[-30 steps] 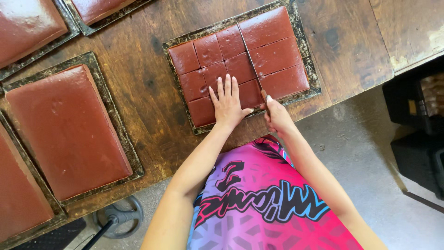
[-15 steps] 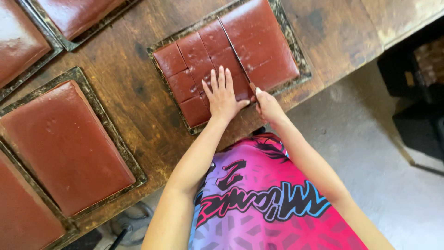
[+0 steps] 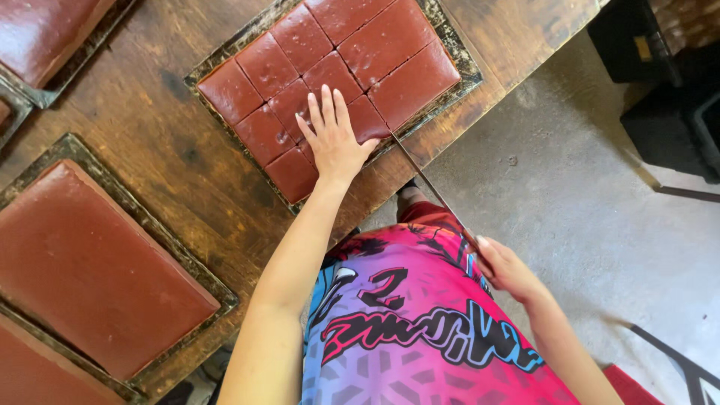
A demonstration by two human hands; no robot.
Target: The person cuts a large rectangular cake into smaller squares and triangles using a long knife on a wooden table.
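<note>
Far to the left of the left hand, a dark metal tray (image 3: 196, 264) holds an uncut reddish-brown slab (image 3: 90, 266) on the worn wooden table (image 3: 161, 154), and parts of two more filled trays show at the upper left corner and the lower left edge. The left hand (image 3: 334, 139) lies flat, palm down, fingers spread and stretched out, pressing on the near part of a cut slab (image 3: 330, 71) in its own battered tray (image 3: 456, 52); it grips nothing. Beneath and around that hand the slab is scored into blocks: smaller squares to the hand's left and under its fingers, larger pieces beyond and to its right. Just to the right of the thumb, a long thin knife (image 3: 427, 187) has its tip at the slab's near edge, and the blade runs back past the table edge, over the person's bright pink and blue printed shirt (image 3: 420, 330), to the right hand (image 3: 510, 270). That hand is closed around the knife's handle, which is hidden inside the fist, and it sits well apart from the tray, out over the grey concrete floor (image 3: 585, 195). Further right of it, dark crates (image 3: 660, 82) stand on the floor.
</note>
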